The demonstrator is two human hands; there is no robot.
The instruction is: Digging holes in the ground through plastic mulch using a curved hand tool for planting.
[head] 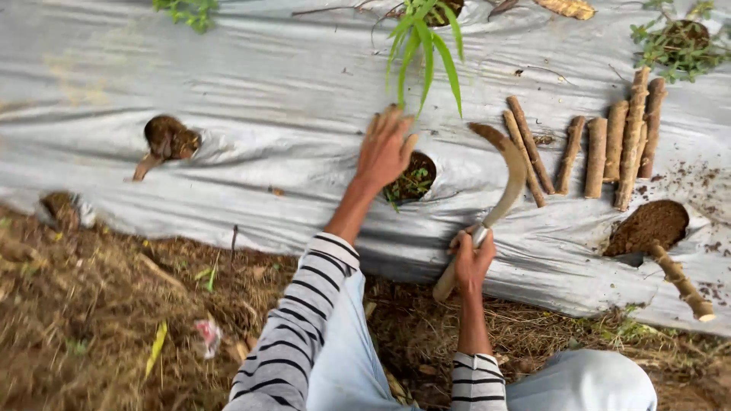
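While a silver plastic mulch sheet (228, 84) stretches across the raised bed and fills most of the view, a person in a striped long-sleeved top and pale trousers crouches at its near edge, knees over dry straw and soil (91, 320). Round holes are cut through the sheet. At the middle planting hole (415, 181), which holds small green weeds, the left hand (384, 148) reaches forward with fingers spread loosely and palm down, its fingertips near the hole's far rim and gripping nothing. Just beyond that hand, long green leaves (426, 46) of a young plant hang down. The right hand (472, 262) is wrapped tightly around the wooden handle of a sickle (506, 183), whose curved, rust-brown blade arcs up and left, its tip lying just right of the same hole. Right of the blade, a row of cut brown stem cuttings (609, 144) lies on the sheet, some touching one another. Another hole (647, 226) at right is filled with loose brown soil, and a single cutting (681, 283) lies slanting just below it. At far left, a further hole (171, 138) shows dark soil.
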